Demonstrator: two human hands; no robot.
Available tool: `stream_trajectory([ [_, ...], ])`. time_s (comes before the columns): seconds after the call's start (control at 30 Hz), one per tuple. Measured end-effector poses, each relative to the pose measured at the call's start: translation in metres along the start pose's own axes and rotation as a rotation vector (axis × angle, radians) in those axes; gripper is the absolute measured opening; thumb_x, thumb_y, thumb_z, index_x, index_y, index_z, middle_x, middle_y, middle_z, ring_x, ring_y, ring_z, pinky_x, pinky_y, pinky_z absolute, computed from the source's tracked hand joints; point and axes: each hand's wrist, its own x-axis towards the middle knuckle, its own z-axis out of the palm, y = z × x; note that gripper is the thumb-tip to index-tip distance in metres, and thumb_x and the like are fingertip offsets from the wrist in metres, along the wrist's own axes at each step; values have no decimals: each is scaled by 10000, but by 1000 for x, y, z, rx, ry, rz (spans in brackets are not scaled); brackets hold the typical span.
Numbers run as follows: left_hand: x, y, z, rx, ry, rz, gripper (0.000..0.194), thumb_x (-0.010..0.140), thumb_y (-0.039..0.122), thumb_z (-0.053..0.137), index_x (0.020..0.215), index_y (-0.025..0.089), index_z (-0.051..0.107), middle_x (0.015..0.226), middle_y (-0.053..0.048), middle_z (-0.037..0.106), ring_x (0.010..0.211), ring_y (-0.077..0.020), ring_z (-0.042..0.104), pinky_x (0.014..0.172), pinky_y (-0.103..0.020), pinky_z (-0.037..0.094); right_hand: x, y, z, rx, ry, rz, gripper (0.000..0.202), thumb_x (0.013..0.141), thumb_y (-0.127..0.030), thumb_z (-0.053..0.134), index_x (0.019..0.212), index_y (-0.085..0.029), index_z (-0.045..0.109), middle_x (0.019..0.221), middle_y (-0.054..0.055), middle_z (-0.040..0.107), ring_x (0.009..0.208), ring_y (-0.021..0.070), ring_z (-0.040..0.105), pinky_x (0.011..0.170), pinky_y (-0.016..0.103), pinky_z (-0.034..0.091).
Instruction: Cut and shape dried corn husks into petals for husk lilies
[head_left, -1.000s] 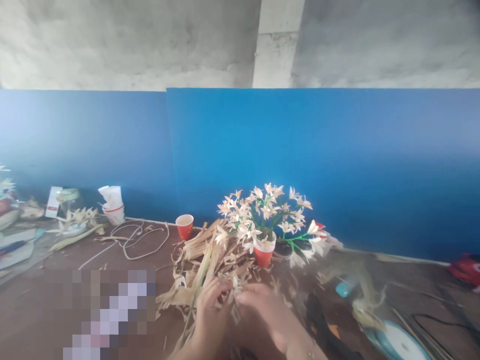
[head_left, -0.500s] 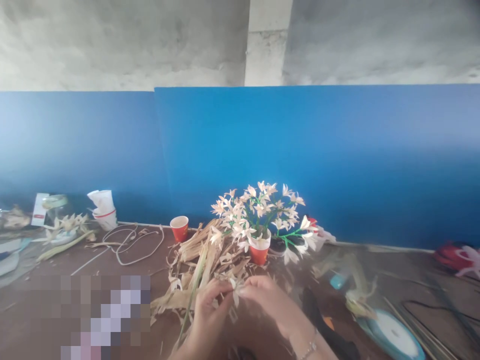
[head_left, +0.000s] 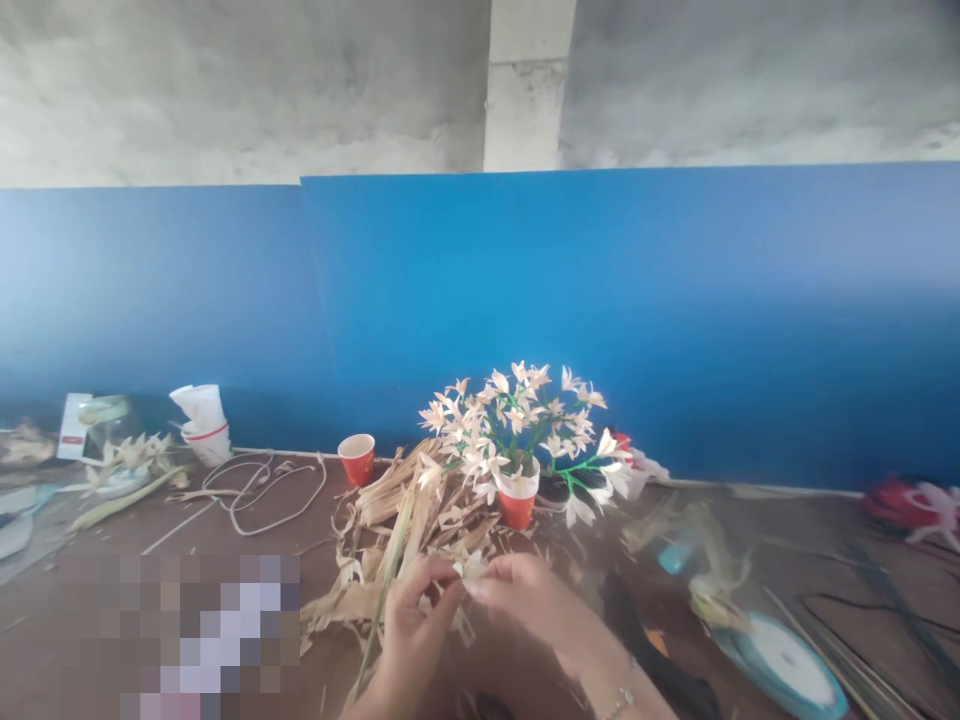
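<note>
My left hand (head_left: 420, 615) and my right hand (head_left: 529, 600) meet over the table, fingertips close together. Between them is a small pale flower (head_left: 473, 566), apparently of corn husk, mostly hidden by the fingers. Both hands are closed in a pinch on it. Just beyond them lies a heap of dry corn husks (head_left: 409, 500), with long strips and loose scraps. Behind the right hand, a red and white paper cup (head_left: 517, 508) holds a bunch of pale husk flowers (head_left: 517, 415) on green stems.
A red paper cup (head_left: 357, 461) stands behind the heap, near a white cable (head_left: 300, 515). At left are white cups (head_left: 208, 430) and a glass jar (head_left: 109, 425). A ribbon roll (head_left: 795, 665) lies at right. Blue panels (head_left: 600, 280) edge the table's back.
The right hand has shifted slightly left, and its fingers now cover more of the small flower. The left hand stays nearly in place. The view has turned a little.
</note>
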Motion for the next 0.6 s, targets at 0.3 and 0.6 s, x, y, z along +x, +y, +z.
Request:
stream_trajectory([
  [0.3,-1,5,0,37,12,98,84,734,167,586,664,184,628,634,-9,640,568,-147,565,524,-228,447,4,7,9,67,41,61,77,621,-231,614,585,-179,657,488,-42,559,513,95,490,564,221,382],
  [0.6,0,6,0,36,15,117,104,739,146,591,641,180,600,662,-4,643,591,-138,570,550,-222,446,6,10,7,131,33,84,82,616,-224,603,575,-167,646,459,-46,552,468,77,460,540,214,377],
])
